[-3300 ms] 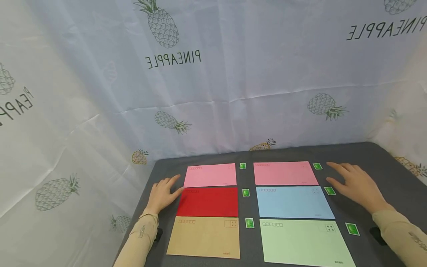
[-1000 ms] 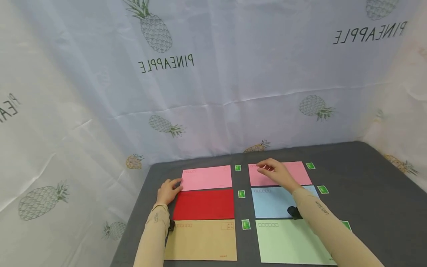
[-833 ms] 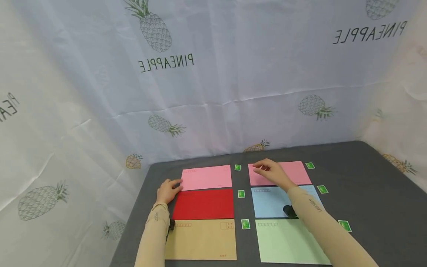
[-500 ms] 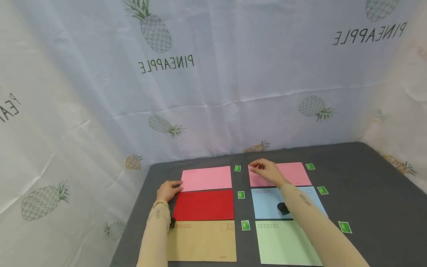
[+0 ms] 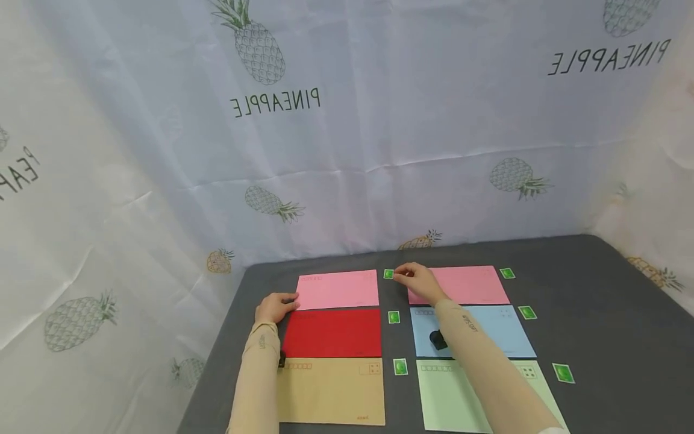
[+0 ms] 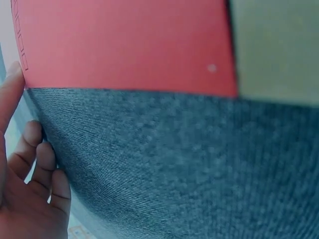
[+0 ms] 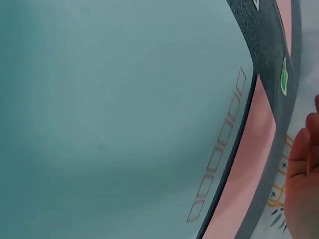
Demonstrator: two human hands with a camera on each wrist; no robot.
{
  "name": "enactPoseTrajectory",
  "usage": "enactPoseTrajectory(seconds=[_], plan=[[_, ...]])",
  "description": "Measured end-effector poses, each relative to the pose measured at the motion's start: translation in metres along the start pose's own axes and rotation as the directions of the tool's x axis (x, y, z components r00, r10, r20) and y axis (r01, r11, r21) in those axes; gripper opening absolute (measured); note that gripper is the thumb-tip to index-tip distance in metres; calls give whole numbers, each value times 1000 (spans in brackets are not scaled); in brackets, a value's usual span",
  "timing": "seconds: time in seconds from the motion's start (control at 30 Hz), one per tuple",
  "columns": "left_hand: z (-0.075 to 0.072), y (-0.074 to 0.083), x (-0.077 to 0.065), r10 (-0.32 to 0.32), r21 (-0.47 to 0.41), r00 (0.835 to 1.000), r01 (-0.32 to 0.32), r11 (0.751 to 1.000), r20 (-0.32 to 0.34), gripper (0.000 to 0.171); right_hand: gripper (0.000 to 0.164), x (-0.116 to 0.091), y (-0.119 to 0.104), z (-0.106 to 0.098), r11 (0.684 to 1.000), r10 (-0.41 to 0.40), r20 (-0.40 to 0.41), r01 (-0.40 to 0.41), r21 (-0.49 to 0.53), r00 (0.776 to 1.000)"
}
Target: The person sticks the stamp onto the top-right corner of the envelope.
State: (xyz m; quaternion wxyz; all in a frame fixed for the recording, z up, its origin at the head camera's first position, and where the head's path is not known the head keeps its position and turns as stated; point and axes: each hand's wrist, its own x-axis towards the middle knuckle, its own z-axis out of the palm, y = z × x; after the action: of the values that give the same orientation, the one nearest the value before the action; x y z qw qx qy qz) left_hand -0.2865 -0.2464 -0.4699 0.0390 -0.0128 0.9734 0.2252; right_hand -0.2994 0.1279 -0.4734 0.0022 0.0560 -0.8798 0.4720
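My left hand (image 5: 273, 307) rests at the left side of the left-hand pink envelope (image 5: 337, 289) and red envelope (image 5: 333, 333). In the left wrist view, a fingertip touches the red envelope's corner and the other fingers are loosely bent. Over the left end of the right-hand pink envelope (image 5: 466, 285) reaches my right hand (image 5: 420, 282). Its thumb and forefinger are close together, tips right at a small green stamp (image 5: 388, 274) lying flat on the dark table. Only part of the right hand (image 7: 304, 179) shows in the right wrist view, at the right edge.
A tan envelope (image 5: 331, 392) lies below the red one. A blue envelope (image 5: 488, 331) and a pale green envelope (image 5: 450, 392) lie partly under the right sleeve. More green stamps (image 5: 400, 366) lie beside the envelopes. A pineapple-print curtain (image 5: 347, 120) stands behind the table.
My right hand has moved from the table's right side leftward across the right-hand pink envelope to the top middle stamp. The left hand has stayed by the left envelopes.
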Motion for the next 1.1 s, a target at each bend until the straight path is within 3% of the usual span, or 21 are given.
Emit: enactPoseTrajectory(seconds=[0.27, 0.47, 0.67, 0.9, 1.1], plan=[[2, -2, -4, 17, -18, 999, -17, 1000, -27, 39, 25, 5, -6, 19, 995, 93, -20, -94, -40, 995], [2, -2, -2, 8, -45, 1000, -9, 999, -22, 39, 27, 8, -3, 30, 992, 83, -40, -86, -89, 996], [3, -4, -2, 4, -47, 999, -5, 999, -34, 38, 29, 13, -2, 32, 990, 68, -54, -74, -121, 996], [3, -5, 0, -8, -60, 999, 5, 998, -42, 39, 30, 18, -8, 31, 987, 138, -58, -142, -74, 989], [4, -6, 0, -18, -61, 999, 17, 998, -26, 39, 36, 21, -9, 32, 982, 144, -90, -153, -110, 985]])
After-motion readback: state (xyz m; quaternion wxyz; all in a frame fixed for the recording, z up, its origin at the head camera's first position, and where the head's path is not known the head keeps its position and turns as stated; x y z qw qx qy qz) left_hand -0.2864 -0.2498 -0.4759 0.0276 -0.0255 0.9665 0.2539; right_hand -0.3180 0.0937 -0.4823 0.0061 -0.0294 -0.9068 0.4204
